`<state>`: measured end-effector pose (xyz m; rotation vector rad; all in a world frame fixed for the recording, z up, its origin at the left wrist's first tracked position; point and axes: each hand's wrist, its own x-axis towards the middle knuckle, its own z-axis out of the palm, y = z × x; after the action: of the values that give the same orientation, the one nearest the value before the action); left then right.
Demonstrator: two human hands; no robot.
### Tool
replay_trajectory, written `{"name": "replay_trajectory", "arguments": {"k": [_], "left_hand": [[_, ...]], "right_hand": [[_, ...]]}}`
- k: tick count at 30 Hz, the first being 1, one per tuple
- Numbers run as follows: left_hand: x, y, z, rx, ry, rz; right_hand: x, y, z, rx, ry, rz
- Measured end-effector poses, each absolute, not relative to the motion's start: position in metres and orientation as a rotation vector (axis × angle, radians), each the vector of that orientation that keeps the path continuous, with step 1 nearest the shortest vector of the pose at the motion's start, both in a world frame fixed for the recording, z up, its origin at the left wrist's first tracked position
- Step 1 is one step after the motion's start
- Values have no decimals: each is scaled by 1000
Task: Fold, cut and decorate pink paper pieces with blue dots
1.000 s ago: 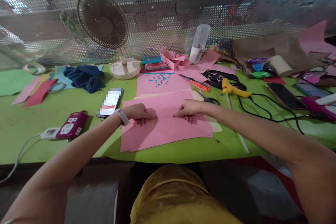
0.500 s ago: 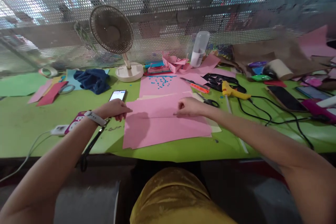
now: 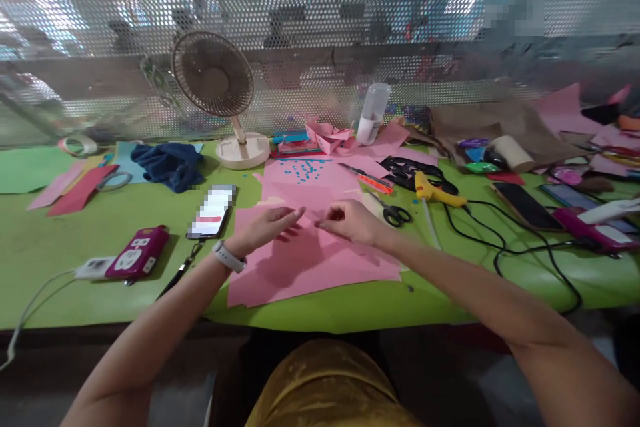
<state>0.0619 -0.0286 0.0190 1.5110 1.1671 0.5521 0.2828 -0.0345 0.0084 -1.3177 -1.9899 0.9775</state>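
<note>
A stack of pink paper lies in front of me near the table's front edge. My right hand is over its upper part, thumb and fingers pinched on the pink paper. My left hand, with a pale watch strap at the wrist, hovers just left of it with the fingers apart, casting a shadow on the sheets. A small gap separates the two hands' fingertips. Behind them lies another pink sheet scattered with small blue pieces. Black-handled scissors and an orange cutter are beyond my right hand.
A phone and a purple power strip lie on the left. A fan and a clear bottle stand along the perforated screen. On the right are a yellow glue gun, its black cable and a dark phone.
My left hand has moved right, from the paper's left edge to near my right hand. The phone and power strip at left are now uncovered. My right hand has shifted slightly left.
</note>
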Motion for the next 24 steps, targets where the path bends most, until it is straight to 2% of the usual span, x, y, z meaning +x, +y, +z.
{"name": "replay_trajectory", "arguments": {"k": [3,5,10,14,19,24], "left_hand": [[72,-21,4,1291,967,822],[71,-17,-4,1165,936,901],[60,-11,-15,1045,916,883],[63,-9,-20,979,842,822],[73,-14,-24,956,791,758],[77,-16,-17,961,785,713]], "right_hand": [[271,-45,7,-1196,-1997,892],[274,-45,7,-1134,-1996,707],[304,-26,11,-1050,-1925,128],[311,-26,5,-828,-2265,-313],[296,-40,-10,-426,-2663,-500],[290,-47,-11,-345,-2685,-558]]}}
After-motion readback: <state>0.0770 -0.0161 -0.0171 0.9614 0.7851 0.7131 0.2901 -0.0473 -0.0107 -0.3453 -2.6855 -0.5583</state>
